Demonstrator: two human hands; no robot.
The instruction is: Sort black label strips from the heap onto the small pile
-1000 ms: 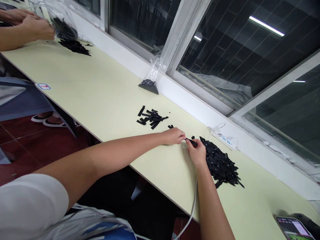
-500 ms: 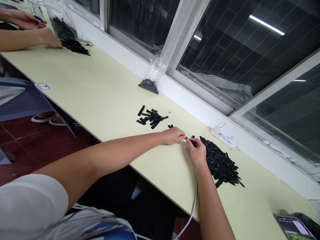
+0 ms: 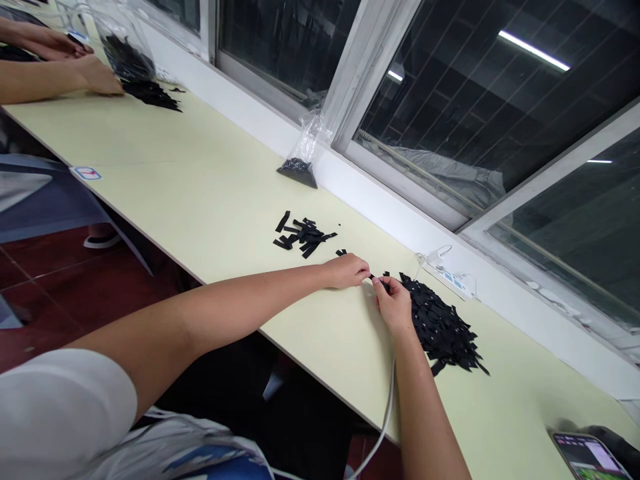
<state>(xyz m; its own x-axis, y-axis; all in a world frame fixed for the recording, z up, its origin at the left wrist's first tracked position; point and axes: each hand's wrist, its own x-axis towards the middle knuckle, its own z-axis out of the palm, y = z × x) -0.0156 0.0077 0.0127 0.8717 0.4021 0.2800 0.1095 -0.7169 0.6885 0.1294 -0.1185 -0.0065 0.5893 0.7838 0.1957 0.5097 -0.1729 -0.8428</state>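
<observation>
Between my two hands is a small black strip [image 3: 385,286], one end at each hand's fingertips. My left hand [image 3: 349,271] is closed, pinching the strip's left end just above the table. My right hand [image 3: 395,305] pinches the other end, beside a large pile of black strips [image 3: 443,325]. A smaller, loose group of black strips [image 3: 307,233] lies beyond my left hand, and part of another strip [image 3: 341,253] shows just behind that hand.
The pale table [image 3: 200,193] runs along a window wall. A clear bag [image 3: 300,170] with black pieces stands by the wall. Another person's hands [image 3: 97,73] work at the far left. A power strip [image 3: 453,280], a white cable [image 3: 389,400] and a phone [image 3: 590,457] are at the right.
My hands and the strip have hardly moved. At the far left, the other person's fingers have shifted slightly, and a foot below the table has moved.
</observation>
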